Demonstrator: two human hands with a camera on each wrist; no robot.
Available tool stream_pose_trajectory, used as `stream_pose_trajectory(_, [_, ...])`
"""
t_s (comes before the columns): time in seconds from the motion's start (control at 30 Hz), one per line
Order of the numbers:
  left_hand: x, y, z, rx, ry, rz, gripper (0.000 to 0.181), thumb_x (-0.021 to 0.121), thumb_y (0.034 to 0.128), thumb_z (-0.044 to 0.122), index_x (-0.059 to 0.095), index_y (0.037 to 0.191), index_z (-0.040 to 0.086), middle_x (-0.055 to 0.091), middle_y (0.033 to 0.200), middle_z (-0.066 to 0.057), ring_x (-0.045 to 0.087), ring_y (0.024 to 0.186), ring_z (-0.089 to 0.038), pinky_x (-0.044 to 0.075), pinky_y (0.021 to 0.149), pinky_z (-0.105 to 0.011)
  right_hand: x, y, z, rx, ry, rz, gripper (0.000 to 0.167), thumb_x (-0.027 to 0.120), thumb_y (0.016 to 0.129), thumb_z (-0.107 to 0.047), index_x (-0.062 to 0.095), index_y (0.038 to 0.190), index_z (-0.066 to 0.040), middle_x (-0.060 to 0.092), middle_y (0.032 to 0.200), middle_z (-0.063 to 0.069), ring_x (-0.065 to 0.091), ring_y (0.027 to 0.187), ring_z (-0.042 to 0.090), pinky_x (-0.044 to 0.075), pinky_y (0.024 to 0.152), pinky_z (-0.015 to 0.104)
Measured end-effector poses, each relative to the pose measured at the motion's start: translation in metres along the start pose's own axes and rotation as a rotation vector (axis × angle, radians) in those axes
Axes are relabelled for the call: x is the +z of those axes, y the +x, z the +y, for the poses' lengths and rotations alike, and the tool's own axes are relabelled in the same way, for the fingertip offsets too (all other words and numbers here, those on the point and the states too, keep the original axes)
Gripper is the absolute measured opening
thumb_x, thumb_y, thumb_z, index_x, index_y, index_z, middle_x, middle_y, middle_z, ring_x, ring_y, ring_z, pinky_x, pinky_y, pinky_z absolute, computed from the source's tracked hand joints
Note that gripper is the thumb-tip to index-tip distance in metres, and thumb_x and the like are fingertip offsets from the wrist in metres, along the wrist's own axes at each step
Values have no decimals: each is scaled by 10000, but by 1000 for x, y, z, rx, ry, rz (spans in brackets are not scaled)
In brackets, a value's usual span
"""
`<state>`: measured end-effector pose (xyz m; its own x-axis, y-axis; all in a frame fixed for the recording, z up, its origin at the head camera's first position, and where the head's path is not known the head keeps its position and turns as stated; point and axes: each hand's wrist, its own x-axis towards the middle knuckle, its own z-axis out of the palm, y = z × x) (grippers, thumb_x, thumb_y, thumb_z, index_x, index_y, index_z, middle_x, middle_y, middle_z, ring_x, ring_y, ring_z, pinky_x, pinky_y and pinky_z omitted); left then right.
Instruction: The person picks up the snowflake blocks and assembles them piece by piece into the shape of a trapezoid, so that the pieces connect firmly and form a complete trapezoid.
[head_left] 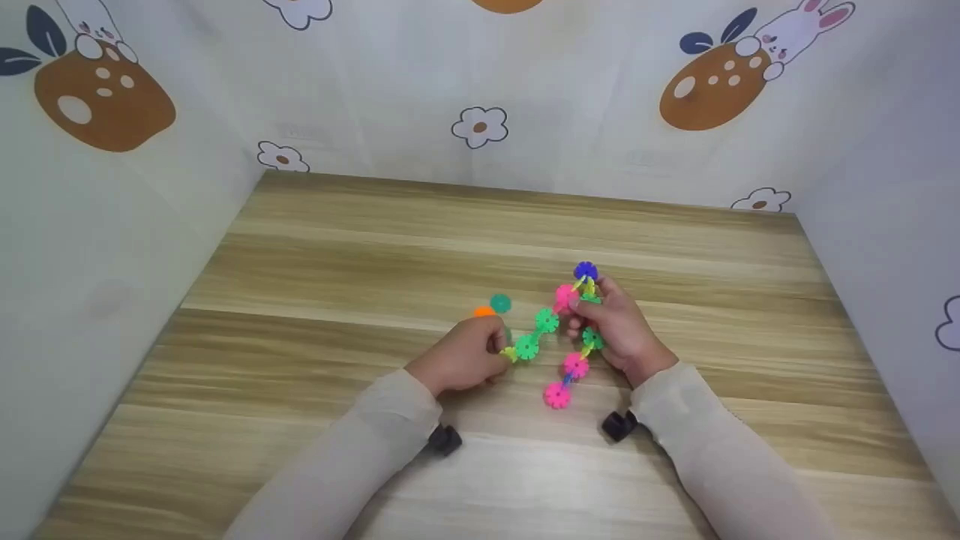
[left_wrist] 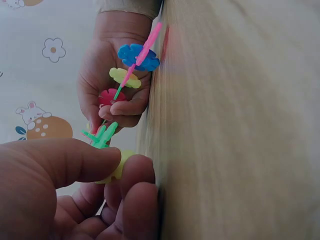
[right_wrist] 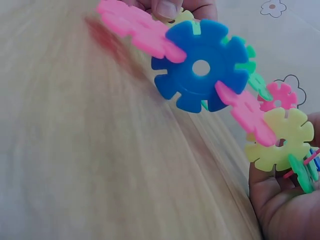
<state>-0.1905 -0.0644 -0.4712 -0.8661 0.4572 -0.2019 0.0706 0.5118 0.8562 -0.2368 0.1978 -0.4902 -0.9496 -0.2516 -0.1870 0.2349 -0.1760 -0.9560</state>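
Flower-shaped plastic snowflake discs, slotted edge to edge, form a bent chain between both hands, above the wooden table. My left hand [head_left: 466, 352] pinches a yellow disc [left_wrist: 118, 170] at one end, thumb against fingers. Beside it come green discs [head_left: 527, 347], then a pink one by the right thumb. My right hand [head_left: 619, 322] grips the chain along its middle; a dark blue disc [head_left: 586, 271] juts above the fingers. From that hand the other end hangs down to a pink disc [head_left: 557, 395]. The right wrist view shows a bright blue disc [right_wrist: 200, 92] joining two pink ones.
Just beyond the left hand, an orange disc [head_left: 484, 311] and a teal disc [head_left: 500, 303] lie on the wooden table [head_left: 360, 262]. Printed walls [head_left: 405, 97] stand behind and at both sides. Black wrist devices [head_left: 619, 426] sit under the sleeves.
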Motion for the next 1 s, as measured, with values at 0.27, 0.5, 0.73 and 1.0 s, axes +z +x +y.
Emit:
stream_pose_trajectory(0.27, [1,1,0,-9,21,21,171,653,903,19,517,844,104,623,807,-39,603,640,-135,486,592,-263,4,0,0,-1,29,50,566,530,1055,2,263,1552,-47,661,841,62,564,634,144,553,609,243])
stream_pose_trajectory(0.5, [4,1,2,-39,4,35,169,649,928,26,510,864,99,637,830,-51,627,649,-143,506,597,-260,5,-1,-1,-6,40,46,534,538,1057,-2,281,1523,-41,671,825,63,568,627,145,552,601,241])
stream_pose_trajectory(0.73, [6,1,4,-23,34,68,186,632,915,-4,502,843,106,586,811,-43,556,675,-154,456,611,-270,4,0,-1,-3,64,43,521,528,1055,3,296,1521,-22,693,818,60,573,621,139,553,600,241])
stream_pose_trajectory(1.0, [9,1,5,-8,9,88,199,620,929,-18,498,833,106,560,822,-50,597,674,-158,469,607,-268,3,0,-1,-4,81,26,535,548,1065,-29,316,1548,-33,701,796,65,585,616,143,543,604,261])
